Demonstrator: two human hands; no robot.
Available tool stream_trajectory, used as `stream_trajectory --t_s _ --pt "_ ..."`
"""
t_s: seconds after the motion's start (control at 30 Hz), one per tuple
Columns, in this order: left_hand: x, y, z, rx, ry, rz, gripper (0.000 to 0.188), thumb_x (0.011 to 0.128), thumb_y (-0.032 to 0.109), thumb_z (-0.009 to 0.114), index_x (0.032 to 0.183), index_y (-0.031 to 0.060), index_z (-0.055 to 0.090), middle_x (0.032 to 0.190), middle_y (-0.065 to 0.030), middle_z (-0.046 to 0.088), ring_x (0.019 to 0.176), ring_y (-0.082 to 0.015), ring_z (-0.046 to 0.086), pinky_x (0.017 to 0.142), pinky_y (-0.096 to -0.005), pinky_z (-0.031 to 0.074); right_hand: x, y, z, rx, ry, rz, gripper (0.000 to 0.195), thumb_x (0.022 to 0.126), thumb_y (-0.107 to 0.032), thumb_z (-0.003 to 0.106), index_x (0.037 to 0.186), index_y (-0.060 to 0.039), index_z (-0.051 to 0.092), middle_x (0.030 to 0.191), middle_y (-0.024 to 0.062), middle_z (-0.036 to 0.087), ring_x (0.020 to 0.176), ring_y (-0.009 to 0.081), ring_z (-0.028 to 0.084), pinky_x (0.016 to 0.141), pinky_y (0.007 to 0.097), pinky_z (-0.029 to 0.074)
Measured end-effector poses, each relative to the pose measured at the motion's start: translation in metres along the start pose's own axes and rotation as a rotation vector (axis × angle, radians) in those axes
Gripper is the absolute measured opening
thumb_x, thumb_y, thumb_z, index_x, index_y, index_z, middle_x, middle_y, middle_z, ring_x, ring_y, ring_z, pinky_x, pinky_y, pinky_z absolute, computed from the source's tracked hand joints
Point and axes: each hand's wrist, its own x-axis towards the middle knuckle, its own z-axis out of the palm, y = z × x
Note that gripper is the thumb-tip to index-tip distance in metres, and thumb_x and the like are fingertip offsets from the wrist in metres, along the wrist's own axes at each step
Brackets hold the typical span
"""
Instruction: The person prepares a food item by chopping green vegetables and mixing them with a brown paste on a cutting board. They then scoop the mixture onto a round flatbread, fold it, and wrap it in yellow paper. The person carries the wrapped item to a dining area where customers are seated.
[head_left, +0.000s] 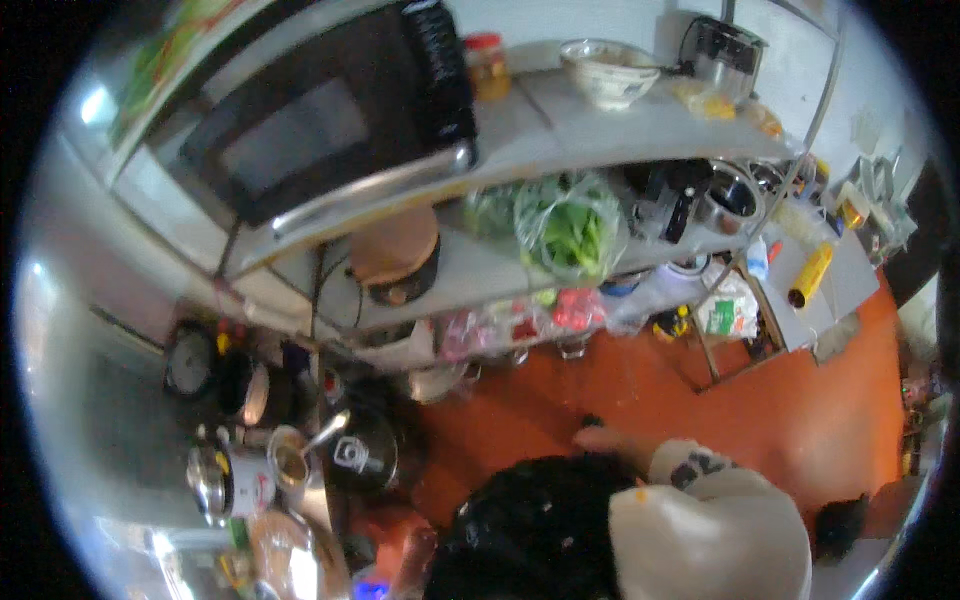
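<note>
My right hand (600, 440) hangs low over the reddish-brown floor, at the end of a light beige sleeve (712, 517). The hand is small and blurred, with a small dark spot beside its fingers; whether it holds anything is unclear. My left hand is out of view. Before me stands a metal shelf rack (517, 146) with a black microwave oven (300, 112), a patterned bowl (609, 75) and a red-lidded jar (487, 67) on top. One level down, leafy greens in a clear plastic bag (574, 232) lie between a round brown-topped object (395, 247) and a metal pot (729, 196).
Pink and red plastic bags (577, 309) lie on a lower shelf. On the right, a yellow tube (811, 276) rests on a grey tabletop (847, 281). At left are a round black lid (364, 454), a container with a spoon (290, 459) and a steel pot (208, 484).
</note>
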Motion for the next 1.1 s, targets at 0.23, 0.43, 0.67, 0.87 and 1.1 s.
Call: stream_trajectory --t_s 0.23,0.43,0.67,0.87,1.1 --pt "0.043 0.183 0.074 0.032 0.017 0.071 0.039 0.11 0.031 0.064 0.139 0.0064 0.074 0.136 -0.0194 0.078 0.126 -0.0354 0.075 0.106 -0.0474 0.059 -0.059 0.13 -0.111 0.232 0.307 0.06 0.028 0.108 -0.026 0.066 0.126 -0.0127 0.082 0.124 0.0173 0.081 0.115 0.0399 0.078 0.098 0.0539 0.064" --pt "0.099 0.307 0.075 0.121 0.147 0.358 0.039 0.11 0.03 0.063 0.141 0.0079 0.072 0.138 -0.0186 0.077 0.127 -0.0346 0.074 0.107 -0.0468 0.059 -0.08 0.214 -0.199 0.416 0.678 0.119 0.031 0.105 -0.025 0.072 0.133 -0.0151 0.079 0.115 0.0159 0.083 0.109 0.0414 0.08 0.099 0.0523 0.064" --pt "0.088 0.495 0.005 0.103 0.215 0.409 0.027 0.112 0.026 0.066 0.127 0.006 0.074 0.126 -0.0201 0.076 0.117 -0.0419 0.072 0.101 -0.0478 0.06 -0.071 0.225 -0.218 0.642 0.602 0.245 0.036 0.107 -0.035 0.07 0.135 -0.0131 0.078 0.123 0.0194 0.082 0.116 0.0406 0.079 0.098 0.0533 0.063" --pt "0.048 0.575 -0.075 0.013 0.644 0.907 0.017 0.104 0.013 0.071 0.119 0.0058 0.075 0.112 -0.0214 0.074 0.11 -0.047 0.072 0.094 -0.0509 0.061 -0.045 0.188 -0.167 0.361 0.47 0.114 0.031 0.11 -0.025 0.067 0.137 -0.0166 0.08 0.129 0.0159 0.081 0.111 0.0316 0.08 0.093 0.0477 0.064" --pt "-0.038 0.735 -0.247 -0.078 1.18 1.484 0.027 0.096 -0.007 0.071 0.12 0.0049 0.075 0.122 -0.0169 0.076 0.111 -0.0406 0.073 0.096 -0.047 0.06 -0.044 0.227 -0.163 0.269 0.467 -0.006 0.039 0.11 -0.039 0.068 0.136 -0.0121 0.08 0.131 0.0207 0.082 0.12 0.042 0.079 0.099 0.0535 0.064"
